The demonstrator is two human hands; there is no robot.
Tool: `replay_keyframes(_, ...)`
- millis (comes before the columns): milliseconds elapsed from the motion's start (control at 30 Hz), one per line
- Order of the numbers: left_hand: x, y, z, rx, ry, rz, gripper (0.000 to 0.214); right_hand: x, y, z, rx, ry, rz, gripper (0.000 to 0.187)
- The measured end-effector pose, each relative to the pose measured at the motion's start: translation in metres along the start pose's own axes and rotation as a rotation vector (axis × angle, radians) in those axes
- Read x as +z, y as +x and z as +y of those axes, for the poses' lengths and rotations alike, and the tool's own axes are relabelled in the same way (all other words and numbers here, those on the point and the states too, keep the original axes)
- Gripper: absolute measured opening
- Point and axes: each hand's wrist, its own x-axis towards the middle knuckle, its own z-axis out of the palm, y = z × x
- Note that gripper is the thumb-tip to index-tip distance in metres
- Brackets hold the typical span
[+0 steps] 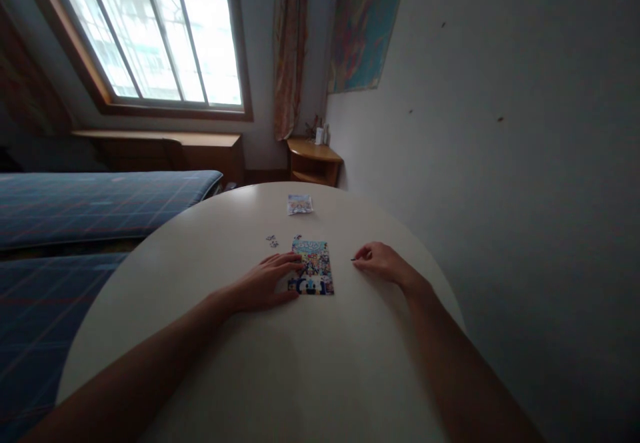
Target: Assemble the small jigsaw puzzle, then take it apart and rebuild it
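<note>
A small, brightly printed jigsaw puzzle (320, 266) with cartoon figures lies flat on the round white table (300, 363). Across its left edge rests my left hand (273, 276), fingers stretched out and covering part of the picture. To the right of the puzzle and apart from it, my right hand (375, 261) pinches a small dark puzzle piece (353, 259) between thumb and fingertips. Several loose puzzle pieces (272, 241) lie beyond my left hand. One small piece (298, 237) sits at the puzzle's upper left corner.
A small printed packet (299, 204) lies farther back on the table. A wall (500, 216) runs close along the right side. To the left is a bed with a blue plaid cover (100, 203). A wooden corner shelf (315, 151) stands behind the table.
</note>
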Motion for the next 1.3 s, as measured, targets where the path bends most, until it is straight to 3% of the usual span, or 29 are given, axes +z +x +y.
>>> replay_keyframes(267, 0.0, 0.001, 0.002, 0.009, -0.017, 0.012, 0.056, 0.003, -0.001, -0.004, -0.027, -0.011, 0.0, 0.025)
replay_keyframes(667, 0.0, 0.001, 0.004, 0.012, 0.008, 0.0, 0.057, 0.008, -0.001, -0.007, -0.115, -0.024, -0.045, 0.02)
replay_keyframes(1067, 0.0, 0.001, 0.003, 0.007, 0.005, 0.001, 0.056, 0.007, -0.002, -0.009, -0.197, 0.125, -0.135, 0.023)
replay_keyframes(1300, -0.002, 0.001, 0.006, 0.0, -0.011, 0.004, 0.056, 0.009, -0.001, -0.019, -0.276, 0.294, -0.111, 0.029)
